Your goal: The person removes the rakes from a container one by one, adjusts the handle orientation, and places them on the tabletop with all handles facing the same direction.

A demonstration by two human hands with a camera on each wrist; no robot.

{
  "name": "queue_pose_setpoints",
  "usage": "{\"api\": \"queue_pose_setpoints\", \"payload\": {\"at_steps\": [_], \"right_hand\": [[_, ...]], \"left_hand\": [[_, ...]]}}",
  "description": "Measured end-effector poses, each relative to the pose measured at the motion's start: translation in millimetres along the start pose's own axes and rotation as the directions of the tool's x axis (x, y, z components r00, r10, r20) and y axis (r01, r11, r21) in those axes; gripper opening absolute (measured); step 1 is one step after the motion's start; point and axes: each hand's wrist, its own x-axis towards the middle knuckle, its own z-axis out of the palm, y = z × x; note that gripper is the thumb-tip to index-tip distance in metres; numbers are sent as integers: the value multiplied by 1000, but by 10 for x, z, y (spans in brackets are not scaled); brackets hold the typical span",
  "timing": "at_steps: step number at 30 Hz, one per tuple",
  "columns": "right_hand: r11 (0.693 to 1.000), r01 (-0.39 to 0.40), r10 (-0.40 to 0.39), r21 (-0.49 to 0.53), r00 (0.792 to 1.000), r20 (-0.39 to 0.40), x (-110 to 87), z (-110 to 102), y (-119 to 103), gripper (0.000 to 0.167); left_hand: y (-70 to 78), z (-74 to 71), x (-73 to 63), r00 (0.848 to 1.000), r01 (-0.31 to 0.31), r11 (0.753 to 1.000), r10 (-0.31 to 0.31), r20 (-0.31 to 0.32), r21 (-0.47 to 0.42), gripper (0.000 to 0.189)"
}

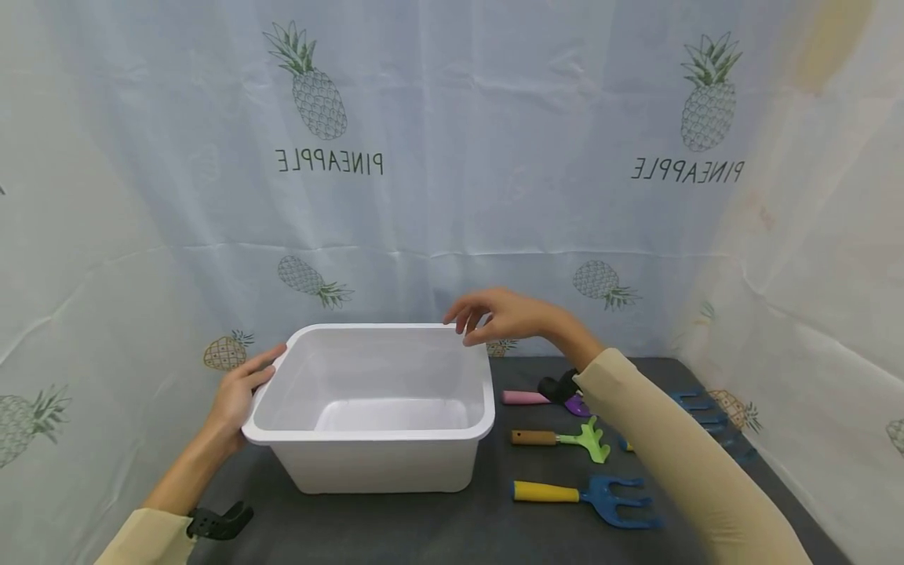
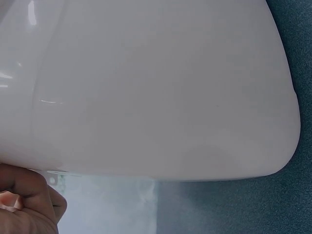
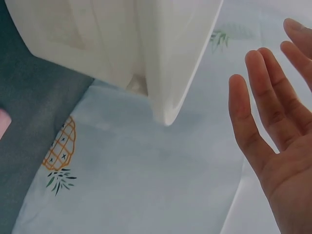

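Observation:
A white plastic basin [image 1: 381, 467] stands upright on the dark table, and its inside shows nothing in it. My left hand [image 1: 240, 396] holds the basin's left rim; in the left wrist view that hand [image 2: 29, 204] has its fingers bent at the rim beside the basin's wall [image 2: 161, 97]. Over the back right corner of the basin hovers my right hand [image 1: 508, 314], its fingers loosely spread. In the right wrist view the right hand [image 3: 278, 117] is apart from the basin's rim [image 3: 168, 97] and holds nothing.
Right of the basin lie a pink-handled tool [image 1: 525, 398] with a purple part, a green hand rake [image 1: 589, 441] with a wooden handle, and a blue garden fork [image 1: 614, 502] with a yellow handle. Another blue fork [image 1: 695, 400] is partly behind my right sleeve. Pineapple-print curtains [image 1: 452, 196] surround the table.

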Motion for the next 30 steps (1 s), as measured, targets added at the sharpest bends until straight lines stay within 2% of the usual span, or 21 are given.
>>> {"api": "queue_pose_setpoints", "payload": {"at_steps": [9, 22, 30], "right_hand": [[999, 13, -11, -47, 999, 36, 185, 61, -140, 40], [1000, 20, -20, -2, 993, 119, 471, 159, -340, 38], [999, 30, -26, -23, 983, 180, 647, 245, -393, 38]], "left_hand": [[12, 10, -6, 1000, -7, 1000, 7, 1, 1, 56], [8, 5, -20, 1000, -5, 1000, 5, 0, -15, 56], [8, 10, -19, 1000, -9, 1000, 9, -8, 4, 55]]}}
